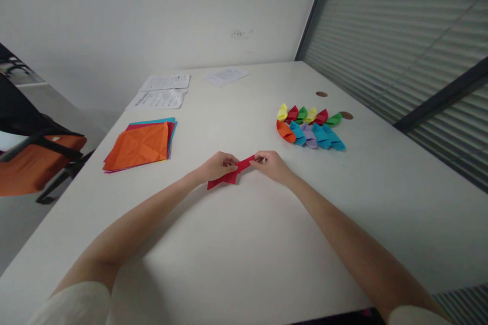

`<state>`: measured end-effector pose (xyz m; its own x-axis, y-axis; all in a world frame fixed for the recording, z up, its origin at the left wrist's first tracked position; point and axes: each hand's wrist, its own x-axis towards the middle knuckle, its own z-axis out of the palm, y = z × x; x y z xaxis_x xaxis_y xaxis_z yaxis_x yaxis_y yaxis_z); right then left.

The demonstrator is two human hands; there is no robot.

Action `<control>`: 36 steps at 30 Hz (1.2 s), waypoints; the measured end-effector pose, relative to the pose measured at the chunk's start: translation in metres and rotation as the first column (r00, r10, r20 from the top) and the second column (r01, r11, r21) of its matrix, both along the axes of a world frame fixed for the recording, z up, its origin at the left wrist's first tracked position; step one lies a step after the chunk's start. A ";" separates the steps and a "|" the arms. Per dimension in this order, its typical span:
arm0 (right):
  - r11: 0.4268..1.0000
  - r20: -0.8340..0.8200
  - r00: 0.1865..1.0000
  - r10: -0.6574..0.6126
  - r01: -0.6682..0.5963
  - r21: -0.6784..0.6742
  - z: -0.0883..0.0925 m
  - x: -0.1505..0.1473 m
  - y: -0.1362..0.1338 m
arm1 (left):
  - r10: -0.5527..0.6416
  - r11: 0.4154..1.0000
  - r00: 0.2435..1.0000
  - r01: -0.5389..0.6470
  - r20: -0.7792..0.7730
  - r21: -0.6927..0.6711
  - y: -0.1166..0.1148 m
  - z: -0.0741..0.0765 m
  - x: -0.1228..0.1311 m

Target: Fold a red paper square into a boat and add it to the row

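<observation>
A piece of folded red paper point(230, 177) is held just above the white table, in the middle of the head view. My left hand point(218, 166) pinches it near its middle, with a pointed red flap sticking out below the fingers. Its narrow upper right end sits between the thumb and fingers of my right hand point(271, 165). A short red strip shows between the two hands. My fingers hide part of the folds.
Orange paper point(143, 144) tops a stack of coloured sheets at the left. Several folded paper pieces point(309, 134) lie in two rows at the right. Printed sheets point(162, 97) rest near the wall, and an orange chair point(46, 162) stands left of the table point(244, 254).
</observation>
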<state>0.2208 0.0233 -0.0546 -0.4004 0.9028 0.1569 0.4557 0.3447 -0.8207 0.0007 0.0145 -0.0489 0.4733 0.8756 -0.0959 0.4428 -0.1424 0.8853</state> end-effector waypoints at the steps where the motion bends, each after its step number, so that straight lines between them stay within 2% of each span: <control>1: 1.000 0.006 1.000 0.001 -0.001 -0.029 -0.002 0.000 0.000 | 0.002 1.000 1.000 -0.002 -0.010 0.010 0.001 -0.002 -0.001; 8: 0.993 0.059 0.998 -0.010 0.016 -0.114 -0.016 -0.003 0.000 | -0.069 0.993 0.996 0.073 -0.051 0.097 0.001 -0.015 -0.001; 11: 0.996 0.120 0.992 -0.038 0.047 -0.074 -0.020 -0.005 -0.002 | -0.073 0.965 0.985 0.109 -0.156 0.237 0.000 -0.015 -0.002; 13: 0.998 0.136 0.990 -0.045 0.051 -0.035 -0.021 -0.006 -0.003 | -0.080 0.899 0.960 0.185 -0.267 0.396 -0.001 -0.012 -0.002; 15: 0.998 0.146 0.988 -0.053 0.056 -0.016 -0.021 -0.007 -0.004 | -0.094 0.788 0.903 0.325 -0.419 0.523 -0.003 -0.006 -0.002; 16: 0.998 0.150 0.987 -0.060 0.062 -0.013 -0.022 -0.008 -0.005 | -0.099 0.726 0.859 0.407 -0.502 0.554 -0.005 -0.003 -0.002; 18: 0.996 0.162 0.983 -0.081 0.083 -0.008 -0.022 -0.009 -0.006 | -0.088 0.640 0.768 0.532 -0.635 0.554 -0.011 0.004 0.000; 20: 0.993 0.173 0.978 -0.115 0.116 0.006 -0.022 -0.010 -0.006 | -0.063 0.592 0.687 0.610 -0.724 0.527 -0.018 0.009 0.002; 23: 0.986 0.185 0.969 -0.166 0.162 0.037 -0.022 -0.012 -0.008 | -0.038 0.576 0.633 0.646 -0.773 0.501 -0.027 0.012 0.006; 27: 0.979 0.210 0.957 -0.200 0.184 0.091 -0.023 -0.013 -0.010 | -0.044 0.593 0.649 0.629 -0.759 0.503 -0.029 0.009 0.009; 33: 0.941 0.308 0.936 -0.169 0.060 0.334 -0.029 -0.011 -0.012 | -0.038 0.608 0.714 0.572 -0.699 0.550 -0.027 -0.001 0.007; 36: 0.920 0.369 0.921 -0.123 -0.033 0.390 -0.030 -0.010 -0.012 | -0.040 0.624 0.731 0.551 -0.682 0.554 -0.026 -0.003 0.006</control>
<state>0.2111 0.0110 -0.0845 -0.4598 0.8215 0.3371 0.7263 0.5663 -0.3896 0.0068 -0.0116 -0.0517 0.7897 0.6022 0.1169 0.6019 -0.7975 0.0423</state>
